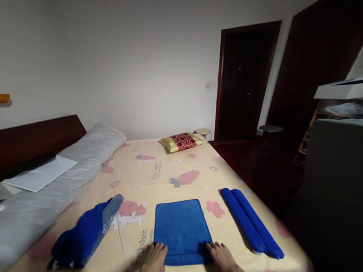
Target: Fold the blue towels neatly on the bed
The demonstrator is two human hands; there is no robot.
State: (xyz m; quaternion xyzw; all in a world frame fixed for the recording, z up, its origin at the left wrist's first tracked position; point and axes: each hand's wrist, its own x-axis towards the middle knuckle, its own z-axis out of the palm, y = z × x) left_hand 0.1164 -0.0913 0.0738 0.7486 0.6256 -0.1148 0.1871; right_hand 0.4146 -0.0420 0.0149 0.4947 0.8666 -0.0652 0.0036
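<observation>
Blue cloth [182, 227] lies mostly flat, left hand [157, 259] and right hand [220, 256] at its near corners, whether pinching I cannot tell; two rolls [242, 220] appear done, crumpled bundle [81, 235] pending.

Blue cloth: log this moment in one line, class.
blue cloth: flat on bed; left hand: at its left edge; right hand: at its right edge

The left hand [156, 259] and right hand [221, 257] touch a blue cloth [182, 227]. Blue rolls [243, 221] lie to its right.
</observation>
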